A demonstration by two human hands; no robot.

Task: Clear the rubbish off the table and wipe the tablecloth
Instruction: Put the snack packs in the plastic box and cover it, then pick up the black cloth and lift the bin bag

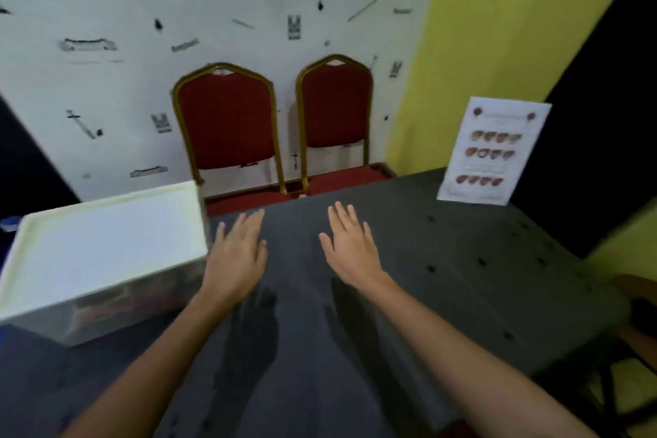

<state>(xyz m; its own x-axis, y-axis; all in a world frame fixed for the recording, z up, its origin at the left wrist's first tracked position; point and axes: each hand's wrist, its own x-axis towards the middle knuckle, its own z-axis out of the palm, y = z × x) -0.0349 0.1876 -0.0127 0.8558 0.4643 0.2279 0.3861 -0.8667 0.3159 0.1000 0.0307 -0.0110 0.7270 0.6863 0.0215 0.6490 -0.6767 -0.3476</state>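
A dark grey tablecloth (pixel 444 277) with small dark dots covers the table in front of me. My left hand (pixel 238 252) reaches out over its far middle with fingers straight and spread, palm down, holding nothing. My right hand (pixel 350 247) is stretched out beside it in the same flat pose, also holding nothing. Both hands cast shadows on the cloth beneath the forearms. I cannot tell whether the palms touch the cloth. No rubbish shows on the cloth.
A clear storage box with a white lid (pixel 103 245) stands on the table's left side, close to my left hand. A printed menu card (pixel 492 151) stands upright at the far right. Two red chairs (pixel 227 124) with gold frames stand behind the table against the wall.
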